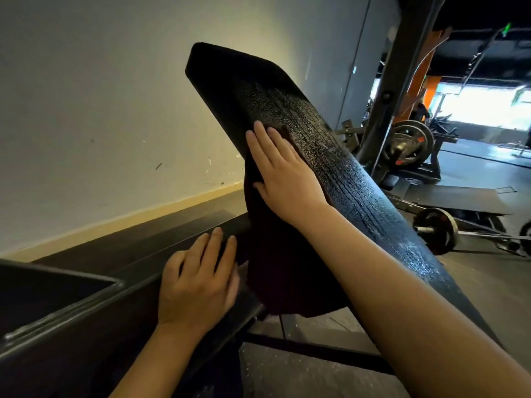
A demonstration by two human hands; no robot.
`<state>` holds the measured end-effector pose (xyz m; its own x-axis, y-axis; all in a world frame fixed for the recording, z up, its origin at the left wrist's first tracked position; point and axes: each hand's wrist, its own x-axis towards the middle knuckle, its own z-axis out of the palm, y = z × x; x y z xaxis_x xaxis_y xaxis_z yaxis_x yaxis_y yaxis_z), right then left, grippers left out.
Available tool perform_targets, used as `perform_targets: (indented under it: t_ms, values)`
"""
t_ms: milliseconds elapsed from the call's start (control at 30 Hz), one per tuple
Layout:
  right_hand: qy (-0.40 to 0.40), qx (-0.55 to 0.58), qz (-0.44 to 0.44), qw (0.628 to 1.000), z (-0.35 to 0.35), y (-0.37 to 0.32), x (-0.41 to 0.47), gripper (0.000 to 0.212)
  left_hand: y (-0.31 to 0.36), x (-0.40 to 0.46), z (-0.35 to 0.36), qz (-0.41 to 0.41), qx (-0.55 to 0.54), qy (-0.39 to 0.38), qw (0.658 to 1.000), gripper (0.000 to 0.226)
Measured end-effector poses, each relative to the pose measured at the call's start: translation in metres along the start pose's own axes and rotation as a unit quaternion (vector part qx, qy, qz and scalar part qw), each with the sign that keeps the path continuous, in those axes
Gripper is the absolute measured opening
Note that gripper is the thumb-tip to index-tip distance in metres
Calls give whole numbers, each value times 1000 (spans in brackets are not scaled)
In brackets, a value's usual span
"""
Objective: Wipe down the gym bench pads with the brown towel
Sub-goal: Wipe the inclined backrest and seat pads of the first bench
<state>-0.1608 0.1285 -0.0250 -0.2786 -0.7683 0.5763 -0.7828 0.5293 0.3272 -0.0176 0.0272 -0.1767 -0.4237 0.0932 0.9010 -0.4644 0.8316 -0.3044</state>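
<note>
Open pad [230,81] above the right hand [284,179]; wall [100,110] crowds left, steel upright [396,90] right.

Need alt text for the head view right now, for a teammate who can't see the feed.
The right hand presses a dark brown towel flat against the tilted black bench pad, whose surface glistens with wet droplets. The left hand rests lower at the towel's hanging edge, by a dark frame rail. Weight plates and a barbell stand behind.
</note>
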Motion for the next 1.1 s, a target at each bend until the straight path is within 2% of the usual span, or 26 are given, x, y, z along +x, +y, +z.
perform_targets:
  t_ms: [167,233,367,500,633,733,833,967,1100]
  values:
    - [-32,-3,-5,999,3,10,-76,90,4,6,-11,-44,-78,-40,995,41]
    - [-30,-30,-33,999,5,17,-94,87,4,14,-23,-66,-116,-65,989,44]
    - [-1,-54,-65,996,12,24,-77,64,-14,21,-49,-77,-118,-35,989,36]
    - [40,-63,-66,995,17,17,-15,57,-37,13,-62,-144,-60,-39,987,30]
    - [18,-48,-60,997,9,6,63,58,-27,4,-60,-120,-30,-39,992,31]
    - [27,-70,-56,996,5,1,112,58,-29,4,-48,-94,17,-7,995,27]
    - [22,-92,-45,994,4,-6,152,59,-29,3,-40,-64,47,-7,997,22]
    - [13,-157,-34,987,3,-17,186,60,-30,-5,-34,-22,71,-2,997,19]
    - [-4,-200,-53,978,1,-23,184,64,-34,-6,-35,-1,86,0,996,20]
